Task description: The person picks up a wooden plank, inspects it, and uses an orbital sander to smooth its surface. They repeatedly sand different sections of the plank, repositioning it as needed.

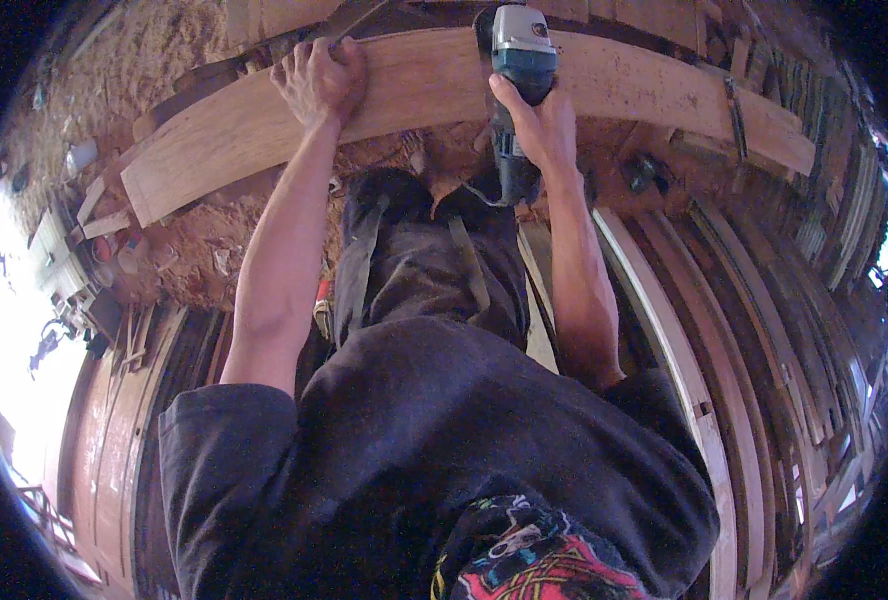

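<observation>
A long pale wooden board stretches across in front of me. My left hand lies on its left half, fingers spread over the surface and the thumb side near the far edge. My right hand is wrapped round the body of a teal and black power tool with a silver head, which looks like an angle grinder. Its head is over the far part of the board, and the rear end points back toward my legs. The dark round part left of the head is mostly hidden, so contact with the board cannot be made out.
Reddish sawdust and scraps cover the ground under the board. A dark strap or clamp crosses the board's right end. Long planks stand or lie in rows at my right, and more planks are at my left.
</observation>
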The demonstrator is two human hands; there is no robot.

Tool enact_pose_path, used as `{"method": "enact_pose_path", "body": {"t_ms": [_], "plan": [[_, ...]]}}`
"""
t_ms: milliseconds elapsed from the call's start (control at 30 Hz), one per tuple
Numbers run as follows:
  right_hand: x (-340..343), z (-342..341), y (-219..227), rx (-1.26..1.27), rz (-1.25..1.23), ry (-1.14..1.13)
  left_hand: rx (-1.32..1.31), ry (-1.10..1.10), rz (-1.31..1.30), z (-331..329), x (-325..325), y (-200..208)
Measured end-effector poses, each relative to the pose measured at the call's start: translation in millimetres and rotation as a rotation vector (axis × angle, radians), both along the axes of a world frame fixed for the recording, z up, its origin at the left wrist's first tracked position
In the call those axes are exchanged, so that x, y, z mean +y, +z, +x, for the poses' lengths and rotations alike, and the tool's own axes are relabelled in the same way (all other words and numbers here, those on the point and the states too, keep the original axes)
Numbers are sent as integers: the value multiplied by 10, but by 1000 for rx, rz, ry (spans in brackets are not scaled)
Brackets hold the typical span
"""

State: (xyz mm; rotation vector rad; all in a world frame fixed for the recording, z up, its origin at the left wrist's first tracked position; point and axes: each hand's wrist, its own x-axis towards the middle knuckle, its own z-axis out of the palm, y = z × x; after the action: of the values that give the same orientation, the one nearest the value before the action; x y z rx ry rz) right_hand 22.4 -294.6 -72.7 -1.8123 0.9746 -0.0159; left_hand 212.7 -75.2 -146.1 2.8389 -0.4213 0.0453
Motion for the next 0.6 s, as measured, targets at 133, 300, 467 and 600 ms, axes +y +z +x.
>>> {"method": "enact_pose_path", "body": {"t_ms": [133, 300, 467, 600], "plan": [[-5, 8, 42, -26, -82, -11, -35, 0, -15, 5, 36, -41], [-125, -76, 11, -82, -56, -71, -5, 13, -12, -8, -19, 5], [60, 13, 38, -91, -1, -7, -38, 2, 0, 8, 21, -40], [8, -3, 65, -2, -38, -27, -70, -23, -50, 12, 37, -44]]}}
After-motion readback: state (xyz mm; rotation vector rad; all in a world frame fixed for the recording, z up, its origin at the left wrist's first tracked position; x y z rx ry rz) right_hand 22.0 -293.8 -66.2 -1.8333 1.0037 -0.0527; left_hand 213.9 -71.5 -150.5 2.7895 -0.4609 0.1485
